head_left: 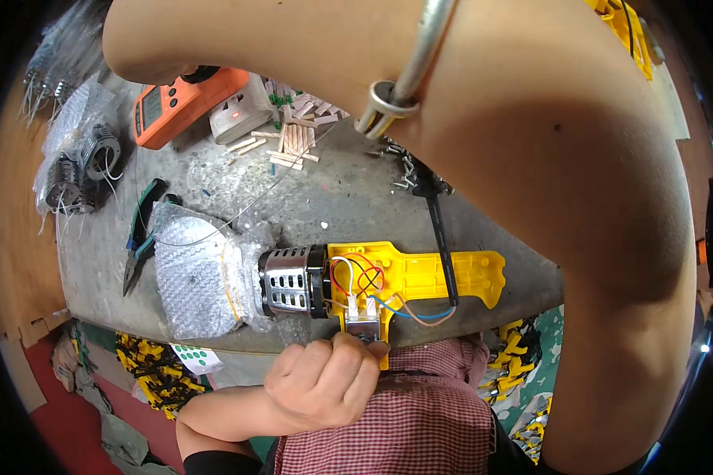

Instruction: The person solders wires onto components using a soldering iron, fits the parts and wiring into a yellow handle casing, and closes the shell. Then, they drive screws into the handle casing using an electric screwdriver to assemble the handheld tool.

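Observation:
My left hand [325,380] is closed at the lower end of a yellow plastic tool housing [428,273], its thumb and forefinger at a small grey box-shaped part [362,326] seated there. Red, white, blue and brown wires run inside the open housing half. A slotted chrome cylinder [285,280] with a black collar joins its left end. Bubble wrap [194,273] lies beside the cylinder. Close to the camera, my right arm [523,119] arches across the top, with a silver bangle [424,47] around it. The fingers of my right hand cannot be made out.
Pliers [140,233] lie left of the bubble wrap. Farther back are an orange meter [174,107], pale sticks [297,141] and loose screws [408,170]. A slim black strip [442,249] crosses the housing. Wrapped coils [75,170] sit far left; yellow-black parts [146,376] lie below the table edge.

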